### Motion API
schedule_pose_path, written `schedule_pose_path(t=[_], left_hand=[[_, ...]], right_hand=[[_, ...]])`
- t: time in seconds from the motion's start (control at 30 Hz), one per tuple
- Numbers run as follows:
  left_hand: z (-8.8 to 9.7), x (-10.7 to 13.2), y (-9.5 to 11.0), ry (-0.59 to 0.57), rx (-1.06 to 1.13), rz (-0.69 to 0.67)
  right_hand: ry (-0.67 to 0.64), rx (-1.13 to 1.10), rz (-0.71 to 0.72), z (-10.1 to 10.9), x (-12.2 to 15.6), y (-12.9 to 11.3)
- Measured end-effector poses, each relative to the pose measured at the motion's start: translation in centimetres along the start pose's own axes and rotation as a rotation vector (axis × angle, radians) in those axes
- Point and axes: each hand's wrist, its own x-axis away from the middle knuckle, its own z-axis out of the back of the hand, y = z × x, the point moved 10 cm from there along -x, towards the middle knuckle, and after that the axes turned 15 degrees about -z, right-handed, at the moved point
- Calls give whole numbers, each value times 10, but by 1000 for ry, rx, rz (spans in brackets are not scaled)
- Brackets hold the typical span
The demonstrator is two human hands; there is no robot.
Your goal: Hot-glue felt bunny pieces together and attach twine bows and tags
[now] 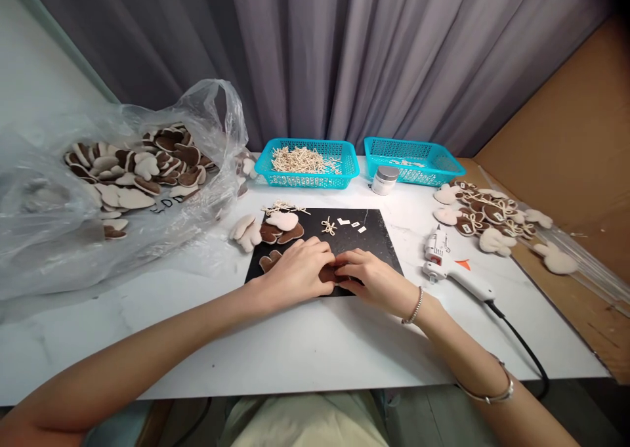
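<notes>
My left hand [301,268] and my right hand [377,279] meet over a black mat [384,247]. Between their curled fingertips is a brown fabric piece [329,274], mostly covered, gripped from both sides. Left of it, partly behind my left hand, brown rounded lobes with pale edges [270,260] show; I cannot tell whether they belong to the same piece. Just beyond my fingers lie a cream cord bow [329,225] and several small white labels [355,224]. Brown and cream bunny-shaped pieces [283,227] overlap the mat's left edge, with more cord bows [281,207] behind.
On the right, a white glue gun [455,271] trails a black cable. Finished-looking bunny pieces with bows [487,212] are heaped beyond it. Two blue baskets [308,183] [443,171] and a lidded jar [385,180] stand at the back. A clear bag [216,138] of pieces fills the left.
</notes>
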Motion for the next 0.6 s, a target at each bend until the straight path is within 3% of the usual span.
schedule_pose_path(t=[0.23,0.37,0.43,0.5,0.6], left_hand=[[-6,-1,-12,96,202,-16],[-10,-2,-15,113,259,-19],[-12,-3,-15,96,256,-16],[-13,-3,-15,79,251,-11],[-14,-3,-17,72,246,-4]], right_hand=[[109,-222,-55,4,-5,8],[43,-433,-164,5,-9,24],[86,-714,-365,14,-14,59],[270,-1068,-632,27,-14,111],[432,-1283,-798,41,-28,163]])
